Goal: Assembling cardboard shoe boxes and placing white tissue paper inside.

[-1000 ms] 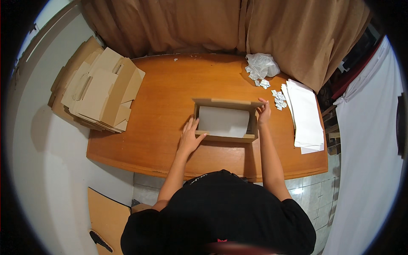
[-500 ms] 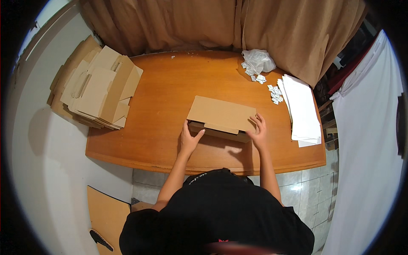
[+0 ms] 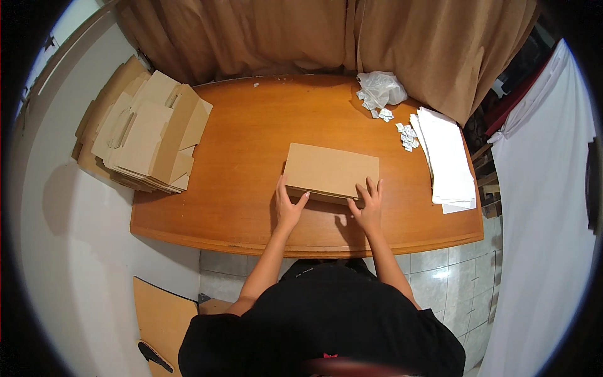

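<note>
A brown cardboard box point(image 3: 331, 168) rests on the wooden table in front of me, its lid lying flat over the top. My left hand point(image 3: 289, 208) grips the box's near left corner, fingers along the left side and thumb at the front. At the near right part, my right hand point(image 3: 369, 208) holds the box with its fingers over the lid's edge and its thumb against the front. The front wall lies in shadow, and what is inside the box is hidden.
Flattened cardboard boxes point(image 3: 141, 135) are stacked at the table's left. On the right lie white paper sheets point(image 3: 447, 160) and several small white packets point(image 3: 408, 137). A clear plastic bag point(image 3: 382, 90) with more packets sits at the back, near a brown curtain point(image 3: 427, 50).
The lid has come down and its front flap, which stuck out before, is now tucked in. My right hand has moved left and onto the lid's near edge.
</note>
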The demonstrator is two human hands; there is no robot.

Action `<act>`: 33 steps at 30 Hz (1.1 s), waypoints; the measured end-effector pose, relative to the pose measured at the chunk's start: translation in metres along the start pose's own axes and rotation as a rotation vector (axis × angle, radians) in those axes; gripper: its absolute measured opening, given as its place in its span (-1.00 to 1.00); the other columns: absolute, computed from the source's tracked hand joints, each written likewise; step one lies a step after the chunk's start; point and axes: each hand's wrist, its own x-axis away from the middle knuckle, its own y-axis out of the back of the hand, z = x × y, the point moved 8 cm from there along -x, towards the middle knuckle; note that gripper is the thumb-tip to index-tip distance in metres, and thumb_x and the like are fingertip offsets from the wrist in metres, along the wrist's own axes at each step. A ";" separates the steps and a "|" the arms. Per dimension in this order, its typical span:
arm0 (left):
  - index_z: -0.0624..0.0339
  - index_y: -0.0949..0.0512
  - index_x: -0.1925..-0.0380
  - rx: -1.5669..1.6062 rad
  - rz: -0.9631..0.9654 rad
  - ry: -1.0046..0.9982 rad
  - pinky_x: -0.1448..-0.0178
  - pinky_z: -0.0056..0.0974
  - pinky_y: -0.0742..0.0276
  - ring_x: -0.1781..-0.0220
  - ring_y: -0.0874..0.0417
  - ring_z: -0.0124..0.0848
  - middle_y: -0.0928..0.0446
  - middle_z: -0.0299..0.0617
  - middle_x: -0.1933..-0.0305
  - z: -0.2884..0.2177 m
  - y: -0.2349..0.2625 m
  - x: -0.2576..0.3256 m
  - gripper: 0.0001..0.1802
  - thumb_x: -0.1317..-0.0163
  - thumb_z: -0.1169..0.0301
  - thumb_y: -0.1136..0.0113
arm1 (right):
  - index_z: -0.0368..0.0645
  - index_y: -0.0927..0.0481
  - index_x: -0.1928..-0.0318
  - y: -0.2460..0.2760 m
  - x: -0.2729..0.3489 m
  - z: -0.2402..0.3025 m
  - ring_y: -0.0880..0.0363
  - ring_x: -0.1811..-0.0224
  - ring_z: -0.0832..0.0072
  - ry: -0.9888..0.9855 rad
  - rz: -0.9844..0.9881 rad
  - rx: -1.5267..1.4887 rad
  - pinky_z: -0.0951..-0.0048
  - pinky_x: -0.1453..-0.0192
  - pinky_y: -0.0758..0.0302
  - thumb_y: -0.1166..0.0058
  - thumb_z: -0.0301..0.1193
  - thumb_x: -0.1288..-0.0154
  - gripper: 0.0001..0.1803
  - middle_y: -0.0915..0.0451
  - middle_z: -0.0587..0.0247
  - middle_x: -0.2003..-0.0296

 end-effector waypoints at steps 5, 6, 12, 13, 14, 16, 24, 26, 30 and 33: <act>0.10 0.00 -0.31 -0.076 0.087 0.185 -0.35 0.02 -0.01 -0.37 -0.01 0.06 0.10 0.17 -0.36 0.005 -0.012 0.007 -0.14 -0.08 0.21 -0.25 | -0.02 -0.51 0.01 0.006 0.022 0.009 0.06 -0.35 -0.12 0.020 0.071 0.154 -0.27 -0.30 0.21 -0.19 -0.19 0.03 -0.49 -0.35 0.12 -0.14; 0.08 0.02 -0.31 -0.073 0.086 0.249 -0.34 0.03 -0.02 -0.37 0.00 0.06 0.12 0.17 -0.36 0.010 -0.014 0.008 -0.14 -0.09 0.21 -0.24 | -0.02 -0.51 0.01 0.009 0.027 0.010 0.06 -0.35 -0.12 0.021 0.071 0.151 -0.27 -0.30 0.21 -0.19 -0.19 0.03 -0.49 -0.35 0.12 -0.14; 0.21 -0.03 -0.26 0.129 -0.288 0.480 -0.30 -0.04 -0.13 -0.25 -0.21 0.00 0.08 0.14 -0.35 0.036 0.021 0.013 -0.19 -0.11 0.19 -0.22 | 0.03 -0.59 0.26 0.013 0.059 0.048 -0.16 -0.32 0.16 0.308 0.213 -0.072 -0.29 -0.28 0.56 -0.17 -0.28 0.07 -0.73 -0.56 0.36 0.16; 0.29 -0.06 -0.22 0.157 -0.382 0.399 -0.28 -0.08 -0.16 -0.19 -0.29 -0.05 0.01 0.13 -0.33 0.030 0.026 0.010 -0.22 -0.12 0.19 -0.21 | 0.07 -0.59 0.34 0.014 0.058 0.056 -0.22 -0.27 0.19 0.372 0.217 -0.107 -0.28 -0.29 0.56 -0.16 -0.32 0.07 -0.81 -0.54 0.38 0.15; 0.29 -0.06 -0.22 0.158 -0.403 0.404 -0.28 -0.08 -0.16 -0.19 -0.29 -0.05 0.01 0.13 -0.33 0.029 0.028 0.016 -0.22 -0.12 0.19 -0.21 | 0.07 -0.59 0.34 0.015 0.057 0.060 -0.22 -0.27 0.19 0.389 0.227 -0.117 -0.28 -0.29 0.56 -0.16 -0.32 0.07 -0.81 -0.54 0.38 0.15; 0.31 -0.05 -0.23 0.164 -0.258 0.520 -0.30 -0.10 -0.14 -0.26 -0.23 -0.05 -0.04 0.15 -0.32 0.027 0.017 0.031 -0.21 -0.13 0.17 -0.19 | 0.09 -0.58 0.32 0.026 0.046 0.059 -0.25 -0.23 0.20 0.306 0.131 -0.162 -0.28 -0.28 0.57 -0.14 -0.34 0.05 -0.81 -0.50 0.39 0.09; 0.35 -0.09 -0.26 0.274 -0.012 0.616 -0.33 -0.23 -0.11 -0.32 -0.22 -0.11 -0.21 0.20 -0.26 0.038 -0.031 0.134 -0.20 -0.16 0.09 -0.12 | -0.40 -0.23 -0.14 -0.048 0.068 -0.034 -0.30 -0.14 0.07 -0.554 0.622 -0.767 0.26 -0.19 -0.27 -0.13 -0.33 -0.06 -0.33 -0.37 -0.18 -0.03; 0.31 -0.10 -0.27 0.358 -0.003 0.575 -0.32 -0.27 -0.12 -0.31 -0.24 -0.21 -0.24 0.12 -0.25 0.017 -0.031 0.155 -0.27 -0.21 0.14 -0.07 | -0.42 -0.18 -0.18 -0.041 0.079 -0.015 -0.35 -0.10 0.15 -0.164 0.587 -0.689 0.29 -0.20 -0.25 -0.10 -0.37 -0.08 -0.32 -0.38 -0.17 -0.03; 0.19 -0.10 -0.29 0.483 -0.116 0.472 -0.30 -0.34 -0.13 -0.28 -0.27 -0.34 -0.29 -0.11 -0.25 -0.001 -0.004 0.207 -0.36 -0.26 0.23 -0.01 | -0.36 -0.12 -0.23 -0.046 0.128 0.006 -0.23 -0.18 0.11 -0.121 0.619 -0.732 0.24 -0.27 -0.14 -0.11 -0.37 -0.09 -0.27 -0.28 -0.18 -0.08; 0.07 0.00 -0.33 0.536 -0.179 0.573 -0.30 -0.20 -0.11 -0.33 -0.17 -0.29 -0.14 -0.13 -0.33 -0.021 0.028 0.248 -0.30 -0.26 0.17 0.00 | -0.29 -0.06 -0.28 -0.035 0.145 0.044 -0.13 -0.22 0.08 -0.040 0.659 -0.736 0.19 -0.30 -0.06 -0.11 -0.38 -0.10 -0.23 -0.19 -0.18 -0.12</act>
